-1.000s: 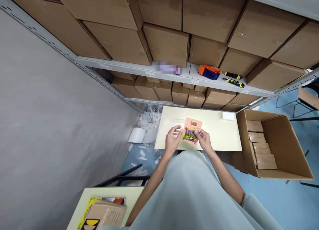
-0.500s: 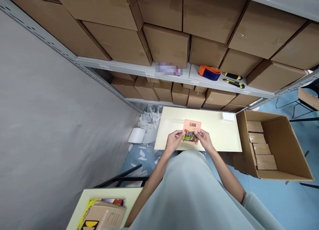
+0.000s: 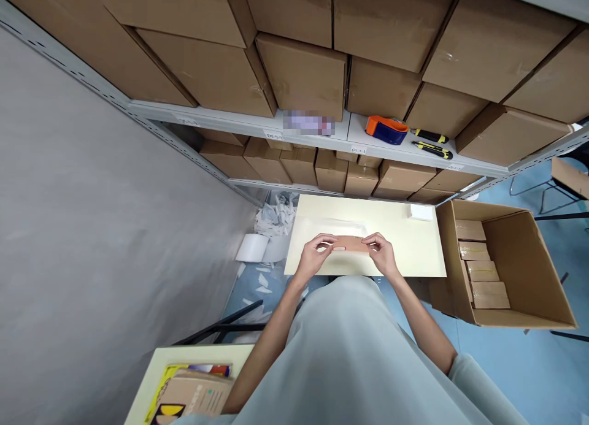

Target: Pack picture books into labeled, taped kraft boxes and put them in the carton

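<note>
Both my hands hold a small flat pink box just above the cream table, turned so that only its narrow plain edge faces me. My left hand grips its left end with curled fingers. My right hand pinches its right end. A clear plastic sleeve lies on the table just beyond the box. A small white pad sits at the table's far right corner.
An open cardboard carton with several packed brown items stands right of the table. Shelves of brown boxes rise behind, with an orange tape dispenser and two utility knives. White paper scraps litter the floor at left. A second table with boxes sits near left.
The pink box has turned from its colourful printed face up to its thin edge towards me. My left hand, apart from it a second ago, now grips its left end.
</note>
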{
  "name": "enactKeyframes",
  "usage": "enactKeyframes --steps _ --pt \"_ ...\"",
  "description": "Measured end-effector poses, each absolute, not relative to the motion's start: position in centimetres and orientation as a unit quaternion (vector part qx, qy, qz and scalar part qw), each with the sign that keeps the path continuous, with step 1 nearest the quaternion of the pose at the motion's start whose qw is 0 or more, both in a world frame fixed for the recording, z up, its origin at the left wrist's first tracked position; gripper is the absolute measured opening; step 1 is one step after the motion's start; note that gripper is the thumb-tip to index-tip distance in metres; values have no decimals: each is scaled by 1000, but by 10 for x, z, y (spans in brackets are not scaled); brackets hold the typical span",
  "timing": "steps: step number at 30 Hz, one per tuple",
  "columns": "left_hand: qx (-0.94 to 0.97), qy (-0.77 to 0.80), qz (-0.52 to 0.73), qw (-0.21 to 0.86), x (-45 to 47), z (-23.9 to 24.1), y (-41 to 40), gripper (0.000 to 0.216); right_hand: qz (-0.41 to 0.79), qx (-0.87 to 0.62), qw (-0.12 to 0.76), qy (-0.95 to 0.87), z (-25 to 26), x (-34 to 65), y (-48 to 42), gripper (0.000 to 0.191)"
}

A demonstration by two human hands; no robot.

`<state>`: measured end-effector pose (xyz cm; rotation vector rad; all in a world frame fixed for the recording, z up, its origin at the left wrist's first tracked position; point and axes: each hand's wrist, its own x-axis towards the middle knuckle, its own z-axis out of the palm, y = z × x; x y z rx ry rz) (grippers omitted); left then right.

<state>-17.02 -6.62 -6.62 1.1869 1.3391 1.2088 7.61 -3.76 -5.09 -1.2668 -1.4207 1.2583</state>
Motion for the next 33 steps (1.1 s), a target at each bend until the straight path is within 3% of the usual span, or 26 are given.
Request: enactKeyframes --steps 5,13,23,29,33 --pt "509 528 509 450 -171 -65 -69 8 496 -480 456 -563 -52 72 -42 5" --pt "497 537 518 443 -172 -69 -74 8 510 -457 465 -560 -54 73 -39 6" --pt "453 587 481 468 -171 -69 -68 47 597 -514 384 -482 -45 76 -35 65" --pt "475 575 457 484 -170 -69 -71 43 596 -516 369 -492 -45 78 -36 46" --pt "463 571 448 508 -170 -72 -69 45 608 -530 361 -469 -50 81 -36 47"
